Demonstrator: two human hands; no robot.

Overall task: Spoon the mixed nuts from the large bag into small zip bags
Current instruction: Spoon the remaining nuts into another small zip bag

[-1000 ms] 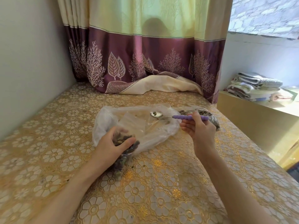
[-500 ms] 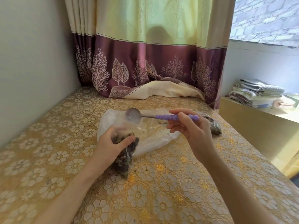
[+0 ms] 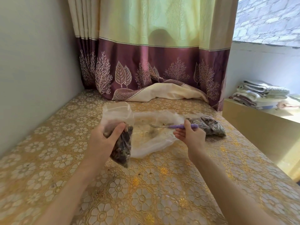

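My left hand [image 3: 103, 142] grips a small clear zip bag [image 3: 123, 146] holding dark mixed nuts, lifted just above the table with its open top standing upward. Behind it the large clear bag [image 3: 154, 143] lies flat and crumpled, showing only crumbs inside. My right hand [image 3: 190, 135] pinches the purple handle of a metal spoon [image 3: 172, 126], whose bowl points left, low over the large bag. A filled small bag of nuts [image 3: 209, 125] lies on the table just behind my right hand.
The table carries a gold floral cloth [image 3: 146, 192]. A plain wall runs along the left. A green and purple curtain [image 3: 154, 67] hangs at the back, its hem bunched on the table. Folded towels [image 3: 261, 95] sit on a ledge at the right.
The spoon has come down from above the small bag and moved right, now low over the large bag. My left hand has lifted the small bag a little, its top standing higher.
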